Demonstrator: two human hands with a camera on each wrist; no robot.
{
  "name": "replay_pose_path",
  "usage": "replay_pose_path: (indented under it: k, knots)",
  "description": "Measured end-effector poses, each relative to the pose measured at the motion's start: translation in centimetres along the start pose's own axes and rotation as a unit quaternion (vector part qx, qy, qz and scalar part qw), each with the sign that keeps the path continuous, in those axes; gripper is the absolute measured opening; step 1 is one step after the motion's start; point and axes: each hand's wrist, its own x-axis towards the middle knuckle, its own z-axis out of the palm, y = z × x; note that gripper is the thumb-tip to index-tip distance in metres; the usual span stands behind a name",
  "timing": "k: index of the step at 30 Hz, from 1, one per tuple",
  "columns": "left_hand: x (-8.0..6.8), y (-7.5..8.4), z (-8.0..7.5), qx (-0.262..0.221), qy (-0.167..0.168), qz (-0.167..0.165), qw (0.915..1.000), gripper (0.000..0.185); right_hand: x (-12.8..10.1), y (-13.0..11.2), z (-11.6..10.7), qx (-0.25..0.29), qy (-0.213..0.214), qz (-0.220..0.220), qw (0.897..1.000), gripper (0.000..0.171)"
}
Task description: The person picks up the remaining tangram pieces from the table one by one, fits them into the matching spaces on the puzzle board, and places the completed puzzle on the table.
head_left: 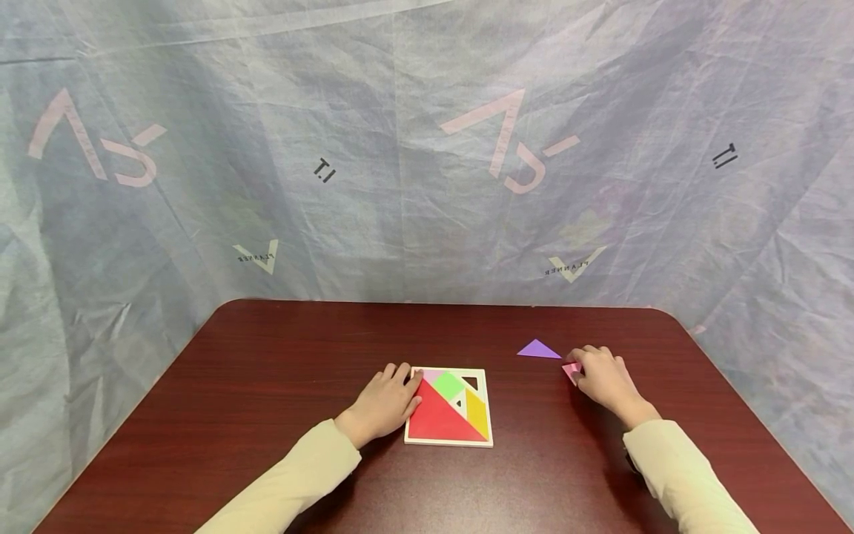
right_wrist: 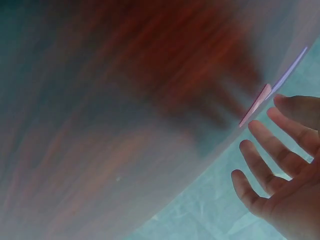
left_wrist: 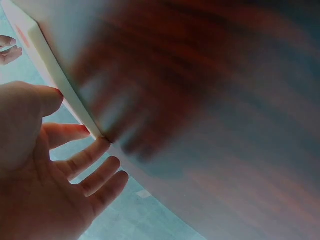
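A square tangram tray [head_left: 448, 446] with a white rim lies on the table. In it are a large red triangle [head_left: 440, 415], a green square [head_left: 450, 385], a yellow parallelogram [head_left: 477, 414] and a pale pink piece [head_left: 430, 374]; dark gaps show between some pieces. My left hand [head_left: 383, 404] rests at the tray's left edge, its fingers fairly straight in the left wrist view [left_wrist: 65, 165]. To the right, my right hand [head_left: 606, 378] reaches over a pink piece [head_left: 571, 371], which lies flat by the thumb and forefinger. In the right wrist view these fingers look loosely extended, apart from the piece [right_wrist: 256, 105].
A purple triangle [head_left: 537, 349] lies on the table just left of and beyond my right hand. The dark red wooden table [head_left: 300, 348] has rounded far corners. A grey printed cloth [head_left: 400, 185] hangs behind it and at both sides.
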Motion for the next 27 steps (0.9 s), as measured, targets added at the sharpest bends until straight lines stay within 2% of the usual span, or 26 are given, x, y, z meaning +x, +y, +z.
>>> replay_pose_path:
  k: [13,27]
  knots:
    - [0.03,-0.01,-0.03,0.006,0.002,0.002,1.0,0.041,-0.1,0.71,-0.5,0.001,-0.027,0.023,0.999,0.021]
    - [-0.01,-0.03,0.03,0.01,0.006,0.003,0.9999,0.041,0.1,0.59,-0.34,-0.002,-0.044,0.023,0.999,0.022]
